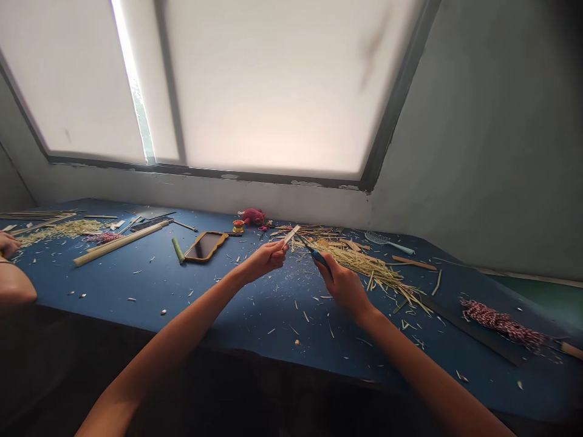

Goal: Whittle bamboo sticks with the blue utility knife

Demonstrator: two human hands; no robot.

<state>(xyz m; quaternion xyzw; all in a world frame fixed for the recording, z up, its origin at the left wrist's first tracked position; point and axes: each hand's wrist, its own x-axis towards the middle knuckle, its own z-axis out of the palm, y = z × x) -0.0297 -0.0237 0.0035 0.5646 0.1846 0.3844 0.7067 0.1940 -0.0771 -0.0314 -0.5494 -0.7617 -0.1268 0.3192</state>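
Observation:
My left hand [266, 260] pinches a pale flat strip of bamboo [291, 235] between fingers and thumb, holding it up above the blue table [255, 309]. My right hand [344, 285] grips small blue-handled snips [317, 256], whose tips point up and left, close to the strip. The snips' blades are thin and partly hidden by my fingers. Below and to the right of my right hand lies a loose heap of straw-coloured bamboo slivers [364, 267]. Small offcuts are scattered across the tabletop.
A phone in a brown case [204, 246] lies left of my hands, near a green roll [177, 250] and long bamboo sticks [121, 243]. A co-worker's hand [8, 244] enters at the left. Red-and-white twine [501, 323] lies at the right, below a frosted window.

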